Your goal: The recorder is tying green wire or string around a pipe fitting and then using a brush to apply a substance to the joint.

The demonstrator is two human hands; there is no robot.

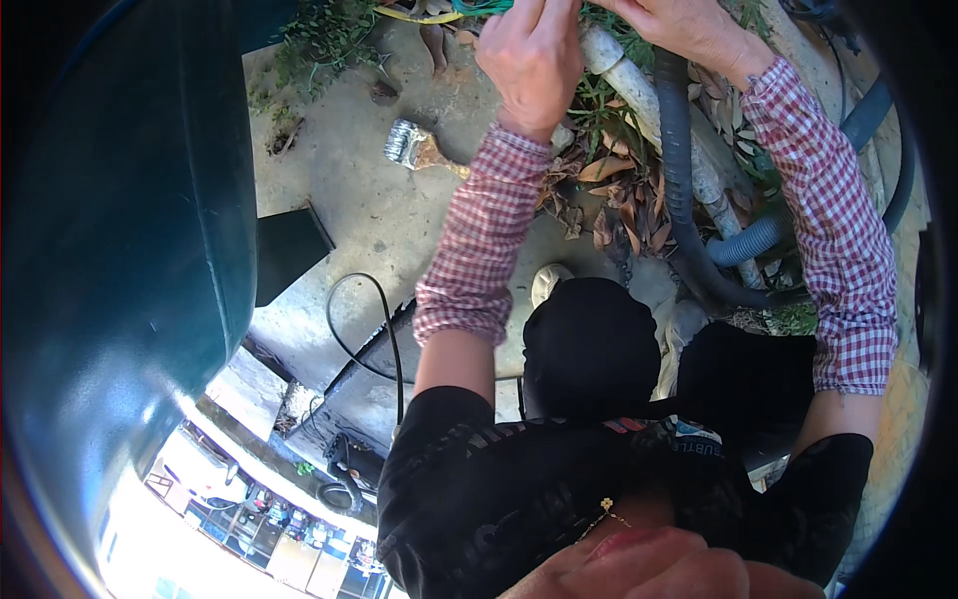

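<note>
At the top edge, my left hand (533,58) is closed, its fingertips cut off by the frame. Green cord (485,6) lies right beside it; whether the fingers grip this cord is hidden. My right hand (687,28) reaches in from the right, close to the left one, with bent fingers that run out of view. What it holds cannot be made out. Below the green cord, a yellow cord (414,17) stretches to the left. On the concrete left of my left wrist lies a paintbrush (424,150) with a worn handle and a metal band.
A large dark green tank-like surface (130,220) fills the left side. White pipe (631,85), black hose (675,150) and grey corrugated hose (748,243) run among dry leaves (606,168) on the right. A thin black cable (384,309) loops on the concrete near my knees.
</note>
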